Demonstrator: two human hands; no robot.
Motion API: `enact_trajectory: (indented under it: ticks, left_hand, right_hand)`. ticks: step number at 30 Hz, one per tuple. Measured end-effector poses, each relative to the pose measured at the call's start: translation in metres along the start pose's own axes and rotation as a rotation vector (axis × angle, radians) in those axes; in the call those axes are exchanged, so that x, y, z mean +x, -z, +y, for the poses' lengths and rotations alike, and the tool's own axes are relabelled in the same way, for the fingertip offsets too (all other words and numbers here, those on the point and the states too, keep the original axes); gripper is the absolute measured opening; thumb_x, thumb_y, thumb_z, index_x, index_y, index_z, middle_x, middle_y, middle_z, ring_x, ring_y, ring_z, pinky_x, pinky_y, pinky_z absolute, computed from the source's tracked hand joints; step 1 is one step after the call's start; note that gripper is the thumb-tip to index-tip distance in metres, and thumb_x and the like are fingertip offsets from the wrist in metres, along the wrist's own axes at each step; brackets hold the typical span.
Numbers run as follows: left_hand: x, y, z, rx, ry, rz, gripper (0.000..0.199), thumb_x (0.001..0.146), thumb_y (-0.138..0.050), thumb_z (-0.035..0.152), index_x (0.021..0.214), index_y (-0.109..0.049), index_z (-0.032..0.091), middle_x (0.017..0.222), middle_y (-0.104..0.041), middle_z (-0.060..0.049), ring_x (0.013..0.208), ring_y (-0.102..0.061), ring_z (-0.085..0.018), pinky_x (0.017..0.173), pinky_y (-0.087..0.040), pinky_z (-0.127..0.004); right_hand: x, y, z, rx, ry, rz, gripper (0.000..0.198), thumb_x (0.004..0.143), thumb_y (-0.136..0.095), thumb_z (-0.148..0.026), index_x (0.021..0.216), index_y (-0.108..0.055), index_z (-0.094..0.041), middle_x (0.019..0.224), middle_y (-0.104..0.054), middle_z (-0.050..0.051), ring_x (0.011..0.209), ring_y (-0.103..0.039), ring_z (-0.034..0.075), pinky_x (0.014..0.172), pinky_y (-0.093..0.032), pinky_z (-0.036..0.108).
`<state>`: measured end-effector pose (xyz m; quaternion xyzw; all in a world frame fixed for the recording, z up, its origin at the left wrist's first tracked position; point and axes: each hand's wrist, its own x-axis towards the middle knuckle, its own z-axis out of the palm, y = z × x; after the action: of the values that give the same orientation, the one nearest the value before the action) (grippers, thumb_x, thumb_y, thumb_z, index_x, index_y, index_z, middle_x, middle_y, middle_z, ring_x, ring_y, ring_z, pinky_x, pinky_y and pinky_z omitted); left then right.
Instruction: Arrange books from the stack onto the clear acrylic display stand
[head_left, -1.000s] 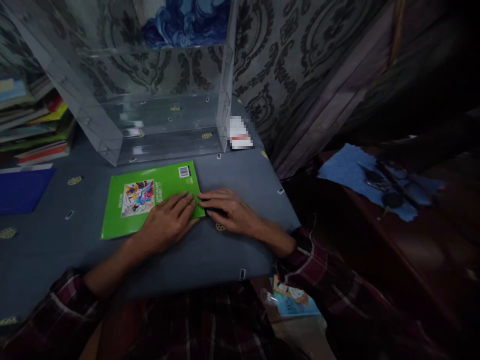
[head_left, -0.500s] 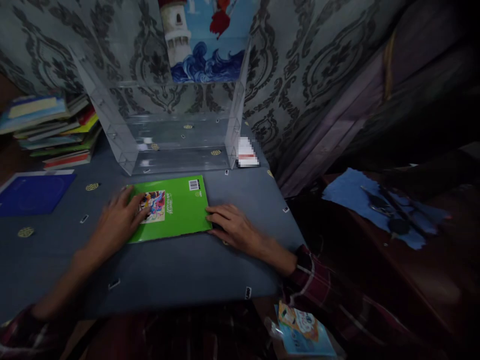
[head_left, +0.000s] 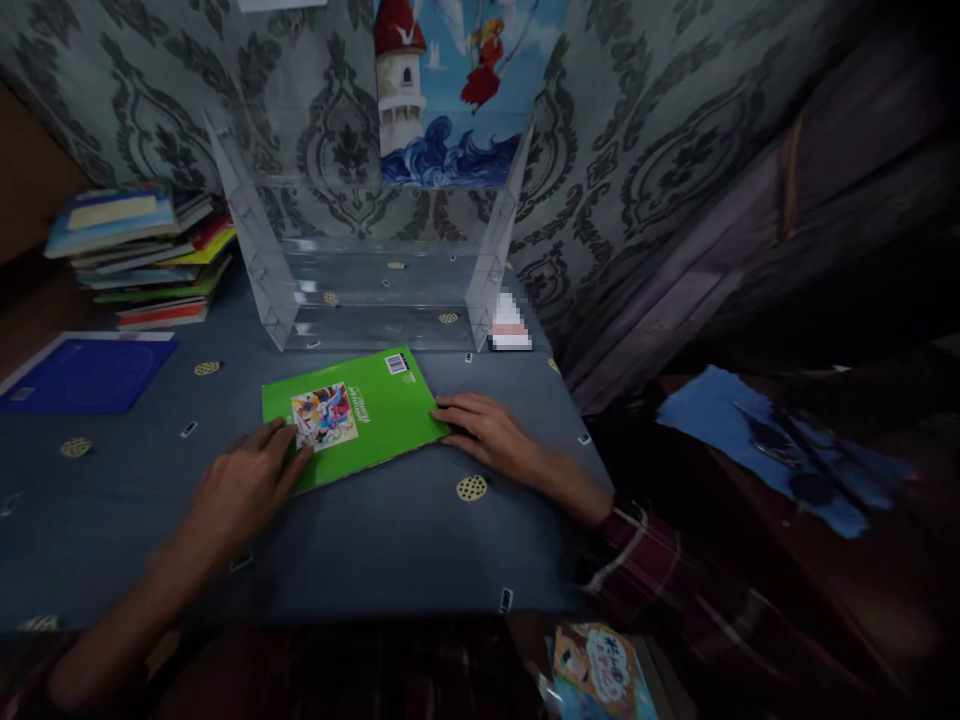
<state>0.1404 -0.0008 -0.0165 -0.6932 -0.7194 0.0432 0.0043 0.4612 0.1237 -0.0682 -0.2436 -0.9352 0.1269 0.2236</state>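
Observation:
A thin green book (head_left: 401, 410) lies at a slant on the table, its back cover up with a barcode and a small colourful picture. My left hand (head_left: 244, 480) holds its near left corner, thumb over the cover and fingers at the edge. At the right edge, my right hand (head_left: 495, 435) has its fingertips on the cover, while the thumb is partly hidden. Just behind the book stands a clear acrylic rack (head_left: 382, 325) with slanted sides.
A stack of books (head_left: 150, 250) stands at the back left, with a blue book (head_left: 86, 375) before it. Beside the rack lies a blurred white item (head_left: 510, 325). On a side surface to the right rests a blue cloth (head_left: 712, 410) with dark tools. A colourful packet (head_left: 600, 665) sits below the table's front edge.
The green book has turned counterclockwise, its left end coming nearer to me. My left hand has moved down with that end. The camera view has also shifted, so the background sits farther right.

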Motion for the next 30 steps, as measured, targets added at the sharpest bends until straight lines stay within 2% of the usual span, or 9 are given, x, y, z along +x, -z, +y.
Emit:
enact_trajectory:
  ticks: [6,11,18,22,27,30]
  left_hand:
    - [-0.007,-0.002,0.001,-0.032,-0.012,0.025,0.038,0.103,-0.040,0.035,0.117,-0.071,0.017,0.137,-0.066,-0.016,0.107,-0.073,-0.033,0.086,-0.059,-0.043]
    - [-0.011,-0.006,0.002,-0.008,-0.034,0.042,0.039,0.102,-0.043,0.038,0.123,-0.068,0.016,0.140,-0.064,-0.017,0.110,-0.071,-0.034,0.089,-0.059,-0.046]
    - [-0.016,-0.019,-0.009,-0.017,-0.128,0.134,0.054,0.099,-0.050,0.054,0.134,-0.062,0.015,0.142,-0.062,-0.019,0.113,-0.068,-0.036,0.086,-0.059,-0.047]
    - [-0.021,-0.023,-0.007,-0.029,-0.126,0.130,0.062,0.094,-0.058,0.061,0.132,-0.063,0.012,0.139,-0.063,-0.022,0.113,-0.067,-0.039,0.083,-0.059,-0.048]
    - [-0.046,-0.030,0.003,-0.022,-0.185,0.228,0.057,0.096,-0.055,0.058,0.130,-0.063,0.013,0.134,-0.065,-0.023,0.104,-0.069,-0.036,0.079,-0.061,-0.046]
    - [-0.067,-0.033,0.011,-0.039,-0.230,0.287,0.055,0.097,-0.055,0.054,0.134,-0.060,0.013,0.133,-0.065,-0.024,0.105,-0.069,-0.035,0.078,-0.061,-0.043]
  right_hand:
    - [-0.006,-0.005,-0.002,0.076,-0.075,0.015,0.037,0.095,-0.068,-0.026,0.132,-0.067,-0.024,0.134,-0.070,0.013,0.120,-0.068,0.029,0.104,-0.054,0.056]
    - [-0.009,-0.012,-0.003,0.153,-0.095,0.089,0.040,0.092,-0.069,-0.021,0.133,-0.066,-0.023,0.129,-0.072,0.012,0.122,-0.066,0.027,0.103,-0.055,0.054]
    - [-0.011,-0.019,-0.004,0.197,-0.085,0.165,0.040,0.091,-0.069,-0.019,0.131,-0.066,-0.021,0.123,-0.074,0.013,0.120,-0.066,0.029,0.099,-0.056,0.056]
    - [-0.011,-0.019,-0.006,0.219,-0.106,0.180,0.041,0.090,-0.069,-0.019,0.131,-0.067,-0.022,0.124,-0.074,0.013,0.121,-0.065,0.029,0.099,-0.056,0.056]
    - [-0.005,-0.017,-0.006,0.246,-0.153,0.166,0.042,0.089,-0.063,-0.017,0.130,-0.069,-0.021,0.127,-0.073,0.014,0.122,-0.065,0.029,0.101,-0.056,0.055]
    - [0.006,-0.019,0.002,0.258,-0.158,0.144,0.045,0.085,-0.060,-0.012,0.128,-0.071,-0.021,0.128,-0.073,0.013,0.123,-0.066,0.028,0.104,-0.055,0.053]
